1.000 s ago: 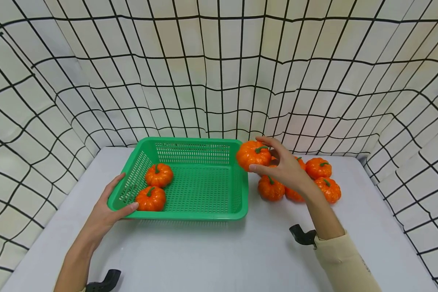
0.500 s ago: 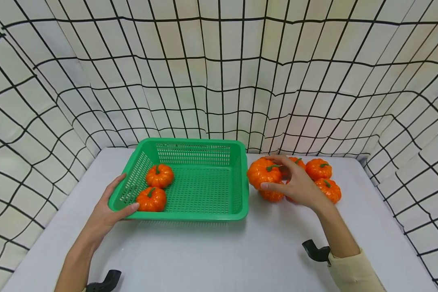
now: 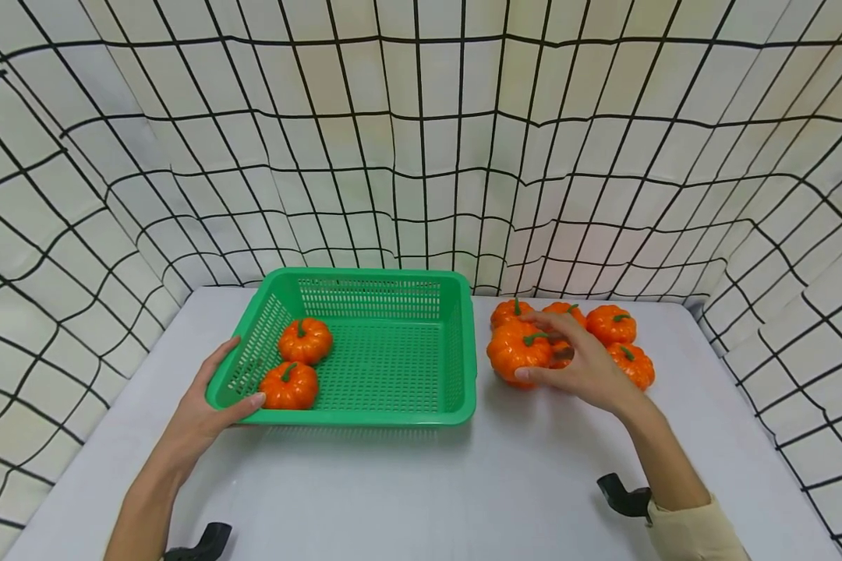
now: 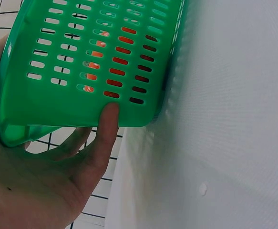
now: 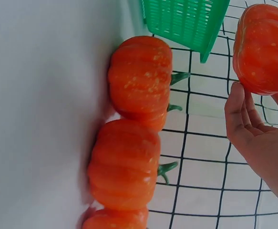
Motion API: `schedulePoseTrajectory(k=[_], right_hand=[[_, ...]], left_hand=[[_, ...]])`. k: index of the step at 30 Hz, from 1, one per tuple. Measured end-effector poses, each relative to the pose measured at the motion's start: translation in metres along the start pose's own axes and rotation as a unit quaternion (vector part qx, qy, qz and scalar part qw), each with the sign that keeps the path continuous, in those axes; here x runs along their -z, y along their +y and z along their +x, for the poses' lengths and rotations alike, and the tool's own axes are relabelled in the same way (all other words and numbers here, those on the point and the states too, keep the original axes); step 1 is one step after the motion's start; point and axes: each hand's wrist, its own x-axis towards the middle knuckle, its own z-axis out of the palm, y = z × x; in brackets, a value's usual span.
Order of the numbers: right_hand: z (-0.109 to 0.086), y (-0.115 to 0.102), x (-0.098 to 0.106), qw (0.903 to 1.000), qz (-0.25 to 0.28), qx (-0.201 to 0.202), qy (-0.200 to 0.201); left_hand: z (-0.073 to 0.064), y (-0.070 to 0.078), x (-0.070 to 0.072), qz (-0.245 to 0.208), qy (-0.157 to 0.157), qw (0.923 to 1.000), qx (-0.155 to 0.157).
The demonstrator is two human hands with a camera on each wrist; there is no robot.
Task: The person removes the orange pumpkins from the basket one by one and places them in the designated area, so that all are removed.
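My left hand (image 3: pixel 199 405) grips the near left corner of a green plastic basket (image 3: pixel 372 418). Its thumb lies over the rim, and in the left wrist view a fingertip presses the basket's slotted wall (image 4: pixel 38 102). Two orange toy pumpkins, one farther back (image 3: pixel 305 340) and one nearer (image 3: pixel 289 386), lie at the basket's left end. To the right of the basket, my right hand (image 3: pixel 589 366) holds another pumpkin (image 3: pixel 515 354) between thumb and fingers. The right wrist view has this pumpkin (image 5: pixel 262 47) raised above those on the table.
Several more pumpkins sit on the white table (image 3: pixel 393 491) right of the basket, among them one at the back (image 3: pixel 610 323) and one at the right (image 3: pixel 631 366). My right hand partly covers the group. White walls with black netting (image 3: pixel 428 156) enclose the table.
My right hand has moved right and lower in the head view, carrying the pumpkin away from the basket's right rim. My left hand and the basket have stayed in place.
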Motion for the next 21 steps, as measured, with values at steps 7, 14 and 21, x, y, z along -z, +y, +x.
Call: schedulePoseTrajectory(k=[7, 14, 21], right_hand=[[-0.008, 0.010, 0.006, 0.9999, -0.003, 0.005, -0.010], [-0.014, 0.018, 0.008, 0.9996, -0.009, 0.006, -0.027], [-0.019, 0.024, 0.011, 0.9980, -0.003, -0.029, -0.056]], left_hand=[[0.000, -0.001, 0.000, 0.003, 0.002, 1.0000, 0.003], [-0.001, 0.001, 0.000, 0.007, 0.002, 1.0000, 0.004], [-0.002, 0.003, 0.000, 0.015, 0.004, 0.9998, 0.008]])
